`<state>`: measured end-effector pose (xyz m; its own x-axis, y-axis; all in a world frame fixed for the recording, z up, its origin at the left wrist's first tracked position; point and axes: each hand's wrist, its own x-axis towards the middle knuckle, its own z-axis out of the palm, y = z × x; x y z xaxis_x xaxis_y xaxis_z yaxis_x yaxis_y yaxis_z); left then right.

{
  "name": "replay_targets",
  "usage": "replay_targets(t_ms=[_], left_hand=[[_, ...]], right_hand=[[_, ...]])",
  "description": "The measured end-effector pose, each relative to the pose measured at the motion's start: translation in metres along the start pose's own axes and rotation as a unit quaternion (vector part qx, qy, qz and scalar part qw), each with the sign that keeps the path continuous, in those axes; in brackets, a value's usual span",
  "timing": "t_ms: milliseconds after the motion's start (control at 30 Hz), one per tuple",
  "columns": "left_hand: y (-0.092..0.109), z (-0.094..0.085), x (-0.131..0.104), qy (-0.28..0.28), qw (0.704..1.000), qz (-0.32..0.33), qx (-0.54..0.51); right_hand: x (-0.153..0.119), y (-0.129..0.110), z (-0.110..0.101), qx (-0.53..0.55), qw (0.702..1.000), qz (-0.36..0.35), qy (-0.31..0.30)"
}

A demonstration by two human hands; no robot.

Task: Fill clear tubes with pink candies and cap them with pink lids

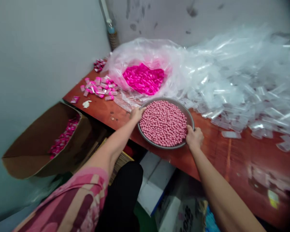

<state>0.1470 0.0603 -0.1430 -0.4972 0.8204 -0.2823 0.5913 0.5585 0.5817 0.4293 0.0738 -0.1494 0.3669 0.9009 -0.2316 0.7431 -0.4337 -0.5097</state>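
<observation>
A round grey metal bowl full of small pink balls is at the front edge of the reddish table, between my hands. My left hand grips its left rim, thumb over the edge. On the right rim my right hand is closed, with the thumb inside against the balls. Behind the bowl, a clear plastic bag lies open around bright pink caps. Small filled tubes with pink caps lie in a loose pile left of the bag.
Clear empty tubes are heaped along the table's right and back. A cardboard box with pink packets stands below the left end. A crumpled white scrap and a pink packet lie near that edge.
</observation>
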Motion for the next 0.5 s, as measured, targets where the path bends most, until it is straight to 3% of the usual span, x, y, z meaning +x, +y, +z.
replay_targets(t_ms=[200, 500], left_hand=[[0.012, -0.01, -0.01, 0.007, 0.999, -0.032, 0.023], [0.011, -0.008, -0.009, 0.002, 0.998, -0.055, 0.017]], right_hand=[[-0.005, -0.012, -0.012, -0.028, 0.997, 0.033, -0.059], [-0.002, -0.013, -0.017, -0.104, 0.988, 0.002, -0.112]])
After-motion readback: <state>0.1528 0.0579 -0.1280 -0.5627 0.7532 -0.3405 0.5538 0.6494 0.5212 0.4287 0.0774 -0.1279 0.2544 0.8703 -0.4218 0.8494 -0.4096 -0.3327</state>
